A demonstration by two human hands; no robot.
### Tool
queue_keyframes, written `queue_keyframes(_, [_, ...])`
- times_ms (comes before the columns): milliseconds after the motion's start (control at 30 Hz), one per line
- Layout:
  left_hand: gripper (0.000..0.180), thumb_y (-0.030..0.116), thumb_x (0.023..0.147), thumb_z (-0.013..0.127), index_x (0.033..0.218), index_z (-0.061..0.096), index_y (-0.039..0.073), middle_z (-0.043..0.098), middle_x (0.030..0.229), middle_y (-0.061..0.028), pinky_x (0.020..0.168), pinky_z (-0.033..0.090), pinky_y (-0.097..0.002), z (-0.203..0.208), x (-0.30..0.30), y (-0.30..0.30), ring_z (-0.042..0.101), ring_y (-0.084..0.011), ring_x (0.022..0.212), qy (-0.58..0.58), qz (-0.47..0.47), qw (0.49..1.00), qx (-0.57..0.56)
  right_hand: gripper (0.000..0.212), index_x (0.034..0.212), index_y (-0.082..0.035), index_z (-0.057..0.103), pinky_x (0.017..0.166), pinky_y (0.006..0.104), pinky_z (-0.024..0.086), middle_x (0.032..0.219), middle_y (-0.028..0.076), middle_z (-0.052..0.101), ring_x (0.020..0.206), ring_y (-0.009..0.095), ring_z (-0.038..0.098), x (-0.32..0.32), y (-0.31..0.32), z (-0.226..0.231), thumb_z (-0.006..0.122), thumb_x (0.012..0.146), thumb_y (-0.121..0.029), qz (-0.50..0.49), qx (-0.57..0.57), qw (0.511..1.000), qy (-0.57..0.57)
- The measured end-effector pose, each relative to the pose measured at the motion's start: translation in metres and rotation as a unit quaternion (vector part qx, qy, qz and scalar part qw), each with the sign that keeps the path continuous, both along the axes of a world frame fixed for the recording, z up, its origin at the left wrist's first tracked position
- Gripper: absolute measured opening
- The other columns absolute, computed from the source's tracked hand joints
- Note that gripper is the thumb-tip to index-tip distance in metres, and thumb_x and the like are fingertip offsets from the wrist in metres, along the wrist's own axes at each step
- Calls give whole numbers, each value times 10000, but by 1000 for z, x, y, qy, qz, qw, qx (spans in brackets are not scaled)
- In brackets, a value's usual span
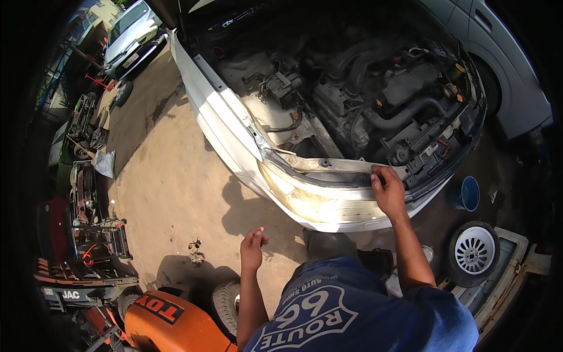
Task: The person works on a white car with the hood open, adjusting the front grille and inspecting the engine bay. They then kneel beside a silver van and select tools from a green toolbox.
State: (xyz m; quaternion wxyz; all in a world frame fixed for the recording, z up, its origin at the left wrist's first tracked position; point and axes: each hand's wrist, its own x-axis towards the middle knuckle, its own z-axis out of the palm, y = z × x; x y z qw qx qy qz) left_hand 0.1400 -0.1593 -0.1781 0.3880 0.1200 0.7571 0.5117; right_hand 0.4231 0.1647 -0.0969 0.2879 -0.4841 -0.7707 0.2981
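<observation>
A white car stands in front of me with its bonnet up and the engine bay (375, 94) exposed. My right hand (387, 190) rests on top of the cloudy headlight (319, 202) at the car's front corner, fingers curled on its upper edge where it meets the metal panel (334, 164). My left hand (252, 249) hangs in the air below and to the left of the headlight, fingers loosely drawn together, holding nothing I can make out.
An orange machine (170, 322) with a tyre sits at my lower left. A wheel (474, 251) and a blue bucket (469, 193) lie to the right. Scrap parts and a trolley (97, 234) line the left side of the dirt yard. Other cars stand behind.
</observation>
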Motion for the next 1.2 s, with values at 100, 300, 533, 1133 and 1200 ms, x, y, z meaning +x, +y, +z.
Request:
queue_keyframes(100, [262, 200, 1070, 587, 1203, 701, 5, 715, 886, -51, 794, 534, -280, 52, -4, 65, 651, -117, 812, 48, -29, 998, 24, 185, 1092, -60, 697, 890, 452, 497, 1027, 119, 667, 1015, 364, 626, -21, 20, -20, 673, 941, -165, -25, -21, 999, -19])
queue_keyframes(300, [211, 159, 1042, 624, 1150, 736, 17, 696, 866, -72, 697, 519, -294, 113, -35, 174, 636, -130, 752, 260, -136, 956, 24, 185, 944, -74, 695, 839, 442, 458, 972, 102, 621, 952, 330, 594, -44, 31, -40, 715, 896, -252, -46, 58, 988, -139])
queue_keyframes(533, [185, 98, 906, 713, 1082, 753, 58, 718, 930, -99, 782, 526, -382, 109, -47, 302, 675, -294, 849, 409, -339, 846, 45, 218, 914, -77, 675, 819, 446, 442, 951, 94, 603, 925, 321, 583, -52, 40, -37, 743, 858, -276, -75, 16, 985, -152])
queue_keyframes(1133, [322, 260, 1058, 516, 1226, 659, 26, 736, 1112, -93, 787, 554, -291, -201, -33, 553, 725, -195, 937, -204, 6, 960, -193, 168, 939, -145, 694, 810, 449, 464, 993, 48, 675, 889, 280, 635, -54, 51, -41, 742, 821, -253, -83, -54, 975, -199])
queue_keyframes(1200, [317, 252, 1051, 516, 1222, 654, 23, 732, 1116, -104, 797, 553, -317, -229, -18, 553, 710, -221, 1027, -233, 59, 961, -139, 167, 949, -144, 690, 820, 457, 469, 995, 42, 682, 880, 272, 647, -55, 54, -40, 731, 819, -240, -84, -70, 974, -196])
